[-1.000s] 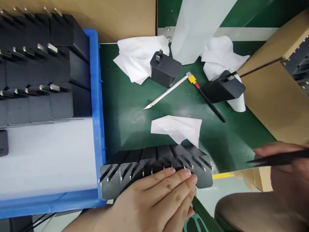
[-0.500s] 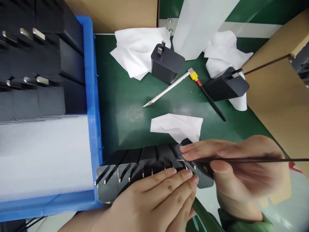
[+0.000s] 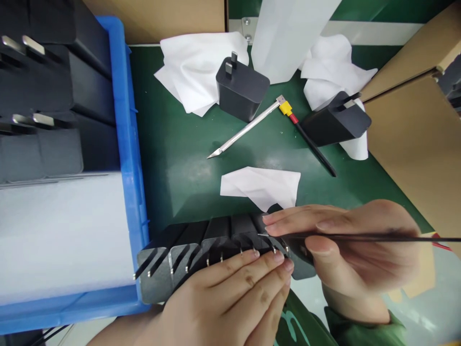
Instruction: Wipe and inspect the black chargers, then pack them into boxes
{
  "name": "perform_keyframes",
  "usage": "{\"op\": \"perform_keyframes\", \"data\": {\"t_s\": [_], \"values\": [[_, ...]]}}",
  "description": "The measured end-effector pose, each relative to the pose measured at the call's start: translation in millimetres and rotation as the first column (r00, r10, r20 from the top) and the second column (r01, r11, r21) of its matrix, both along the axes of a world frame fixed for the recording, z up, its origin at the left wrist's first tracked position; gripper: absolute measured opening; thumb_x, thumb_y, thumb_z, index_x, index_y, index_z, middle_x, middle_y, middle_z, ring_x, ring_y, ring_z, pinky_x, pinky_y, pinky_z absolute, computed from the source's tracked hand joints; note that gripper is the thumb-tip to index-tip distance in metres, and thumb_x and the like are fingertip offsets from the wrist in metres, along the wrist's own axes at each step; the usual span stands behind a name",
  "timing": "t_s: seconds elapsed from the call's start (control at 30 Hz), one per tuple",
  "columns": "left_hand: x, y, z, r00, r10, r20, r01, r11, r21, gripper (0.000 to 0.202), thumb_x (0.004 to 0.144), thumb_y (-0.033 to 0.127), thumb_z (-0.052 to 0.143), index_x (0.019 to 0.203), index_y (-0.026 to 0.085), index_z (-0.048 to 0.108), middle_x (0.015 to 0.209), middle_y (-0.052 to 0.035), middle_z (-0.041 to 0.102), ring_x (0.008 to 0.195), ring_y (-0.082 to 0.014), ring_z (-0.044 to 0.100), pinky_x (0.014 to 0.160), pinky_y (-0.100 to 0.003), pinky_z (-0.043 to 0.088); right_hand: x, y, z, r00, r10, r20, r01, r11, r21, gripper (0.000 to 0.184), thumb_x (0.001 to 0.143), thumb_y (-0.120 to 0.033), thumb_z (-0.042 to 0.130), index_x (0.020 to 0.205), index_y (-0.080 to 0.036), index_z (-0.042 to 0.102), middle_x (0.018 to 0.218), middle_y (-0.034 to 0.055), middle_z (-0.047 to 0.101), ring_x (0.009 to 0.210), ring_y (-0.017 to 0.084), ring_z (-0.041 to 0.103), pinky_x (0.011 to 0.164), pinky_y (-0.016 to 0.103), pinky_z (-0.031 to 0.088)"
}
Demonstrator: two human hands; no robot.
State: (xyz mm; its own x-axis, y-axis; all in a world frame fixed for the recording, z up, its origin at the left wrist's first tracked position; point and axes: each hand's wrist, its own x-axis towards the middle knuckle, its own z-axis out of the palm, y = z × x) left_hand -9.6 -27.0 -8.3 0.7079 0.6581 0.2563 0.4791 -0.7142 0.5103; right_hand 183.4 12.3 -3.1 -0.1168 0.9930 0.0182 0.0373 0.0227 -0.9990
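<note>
A row of several black plug chargers (image 3: 154, 281) lies along the front of the green table, metal prongs facing me. My left hand (image 3: 230, 298) rests across the row with its fingers stretched out, fingertips touching the prong side near the right end; its thumb is hidden. Between thumb and fingers, my right hand (image 3: 345, 247) pinches a long, thin dark tool (image 3: 374, 237), seen edge-on, whose pale pointed tip lies over the right part of the row. That hand is partly blurred. A crumpled white cloth piece (image 3: 261, 185) lies just behind the chargers.
A blue crate (image 3: 131, 144) at left holds more black chargers and a white sheet. Farther back are a craft knife (image 3: 241, 132), a USB cable end (image 3: 306, 132), two single chargers (image 3: 241, 89) and white cloths (image 3: 192, 67). Cardboard boxes (image 3: 418, 129) stand at right.
The whole view has shifted slightly, so most things appear a little farther left. Both hands keep nearly the same position on the row, and the right hand still holds the thin tool.
</note>
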Motion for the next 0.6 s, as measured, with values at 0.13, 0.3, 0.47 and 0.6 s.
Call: {"op": "perform_keyframes", "data": {"t_s": [0.13, 0.3, 0.47, 0.6], "values": [[-1.8, 0.3, 0.1, 1.0, -0.012, -0.007, 0.012, 1.0, 0.001, 0.037, 0.101, 0.013, 0.037, 0.115, 0.016, 0.071, 0.128, 0.0042, 0.068, 0.126, -0.0091, 0.058, 0.123, -0.028, 0.025, 0.5, 0.2, 0.8, 1.0, 0.012, 0.017, -0.013, 1.0, 0.02, 0.009, 0.087, -0.02, 0.069, 0.093, -0.026, 0.072, 0.09, 0.0025, 0.077, 0.082, 0.022, 0.076, 0.076, 0.036, 0.066], [-2.1, -1.4, 0.7, 1.0, -0.015, -0.012, 0.015, 1.0, -0.003, 0.037, 0.101, 0.012, 0.037, 0.116, 0.016, 0.071, 0.128, 0.0039, 0.067, 0.126, -0.0096, 0.058, 0.123, -0.028, 0.025, 0.3, 0.7, 2.0, 1.0, 0.019, -0.008, -0.019, 1.0, 0.015, 0.015, 0.088, -0.019, 0.068, 0.099, -0.028, 0.07, 0.091, 0.0009, 0.078, 0.084, 0.022, 0.075, 0.079, 0.038, 0.066], [-0.8, -1.7, 1.5, 1.0, 0.013, 0.011, -0.013, 1.0, -0.007, 0.036, 0.101, 0.012, 0.038, 0.114, 0.016, 0.071, 0.127, 0.0046, 0.068, 0.126, -0.0086, 0.058, 0.123, -0.026, 0.025, -2.3, -1.8, 2.2, 0.999, -0.023, 0.035, 0.022, 1.0, 0.01, 0.01, 0.088, -0.018, 0.067, 0.093, -0.026, 0.071, 0.089, 0.0023, 0.077, 0.081, 0.022, 0.075, 0.077, 0.036, 0.065], [-0.3, -1.5, 1.4, 1.0, 0.011, 0.006, -0.011, 1.0, -0.027, 0.036, 0.102, 0.013, 0.038, 0.116, 0.016, 0.07, 0.129, 0.0048, 0.067, 0.127, -0.0086, 0.056, 0.123, -0.025, 0.025, 3.9, 0.5, 2.2, 0.999, 0.032, 0.033, -0.032, 0.999, 0.012, 0.008, 0.088, -0.022, 0.068, 0.093, -0.028, 0.069, 0.09, 0.0004, 0.077, 0.084, 0.022, 0.075, 0.078, 0.038, 0.065]]}}
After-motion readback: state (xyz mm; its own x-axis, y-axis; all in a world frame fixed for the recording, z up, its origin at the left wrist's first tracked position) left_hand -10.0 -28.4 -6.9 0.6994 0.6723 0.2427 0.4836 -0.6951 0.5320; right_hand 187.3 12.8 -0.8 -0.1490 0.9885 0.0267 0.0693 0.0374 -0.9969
